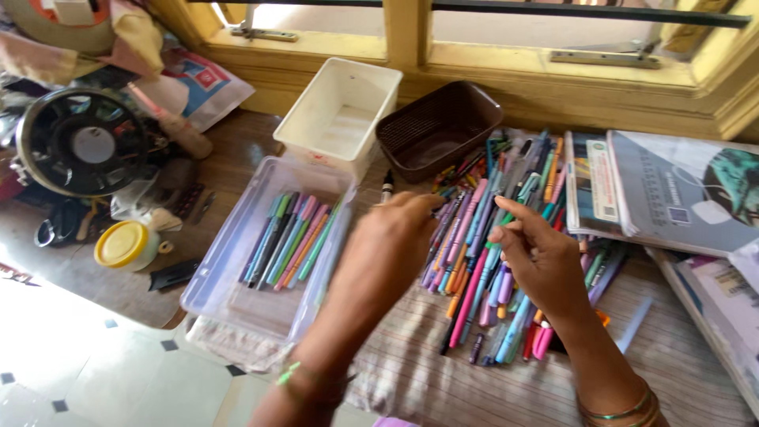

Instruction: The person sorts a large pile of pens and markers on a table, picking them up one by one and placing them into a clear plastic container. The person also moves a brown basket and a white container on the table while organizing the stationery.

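Note:
A big heap of coloured pens (482,245) lies on a striped cloth (443,372) in front of me. My left hand (391,237) hovers at the heap's left side, fingertips reaching toward the pens near its top. My right hand (538,257) rests over the middle of the heap, its fingers pinched on a teal pen (496,237). To the left, a clear plastic tray (237,285) holds a neat row of pastel pens (292,237).
An empty white tub (316,138) and a brown mesh basket (466,103) stand by the yellow window frame. Books (672,190) are stacked at the right. A black fan (79,142), a yellow-lidded jar (122,243) and clutter fill the left.

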